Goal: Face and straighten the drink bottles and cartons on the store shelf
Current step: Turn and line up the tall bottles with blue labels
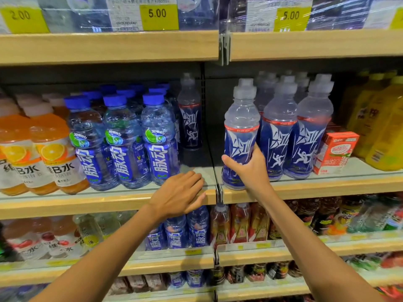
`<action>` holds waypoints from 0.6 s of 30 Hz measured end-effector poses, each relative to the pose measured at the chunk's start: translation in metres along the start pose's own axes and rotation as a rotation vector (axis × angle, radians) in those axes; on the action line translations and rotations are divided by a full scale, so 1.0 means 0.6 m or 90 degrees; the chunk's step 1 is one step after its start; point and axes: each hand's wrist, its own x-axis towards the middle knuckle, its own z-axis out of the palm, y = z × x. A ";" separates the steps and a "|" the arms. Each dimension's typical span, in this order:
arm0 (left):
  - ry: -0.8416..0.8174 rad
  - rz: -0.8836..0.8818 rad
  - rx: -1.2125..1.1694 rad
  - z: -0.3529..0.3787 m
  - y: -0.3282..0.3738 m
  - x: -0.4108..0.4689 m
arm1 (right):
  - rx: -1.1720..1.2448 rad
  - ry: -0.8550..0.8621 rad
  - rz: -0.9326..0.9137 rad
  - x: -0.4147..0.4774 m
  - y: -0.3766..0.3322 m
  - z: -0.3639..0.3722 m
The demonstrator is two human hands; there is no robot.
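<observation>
The sports-cap bottle (241, 136) stands at the near edge of the middle shelf (327, 188), just right of the joint between two shelf sections. It is clear, waisted plastic with a frosted pale cap, a thin red band and a glossy blue wrap label printed with white angular characters. The right hand (250, 168) has its grip closed round the lower half. The thumb lies on the left side and the fingers are hidden behind the bottle.

Just to its right, two matching bottles (278, 131) stand side by side in the front row, with more pale caps in shadow behind. Next comes a red drink carton (335, 151), a squared box with one corner turned forward. Beyond it, yellow bottles (383, 127) are cut off by the frame edge.

The left hand (178, 192) lies flat on the shelf's pale wood-look front lip, left of the joint, its grip slack, fingers straight and holding nothing. Far behind it a lone bottle (189, 114) of the same kind stands deep in shadow. Further left are ribbed, clear blue-capped bottles (122, 140), three across. Beyond them, orange drink bottles (52, 153) with orange-slice labels are partly cut off.

Above, yellow price tags (159, 17) sit behind crinkled film, their small print blurred.
</observation>
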 end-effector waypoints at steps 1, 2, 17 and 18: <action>-0.001 0.010 0.003 0.003 0.000 -0.001 | -0.001 0.004 0.000 0.002 0.003 0.001; 0.000 0.017 0.005 0.006 -0.001 -0.001 | -0.002 0.006 0.002 0.002 0.005 0.002; -0.013 -0.012 -0.039 0.002 0.001 -0.008 | -0.269 0.148 -0.042 -0.078 0.009 0.015; -0.012 -0.017 -0.042 0.002 0.001 -0.008 | -0.280 0.135 -0.029 -0.071 0.009 0.017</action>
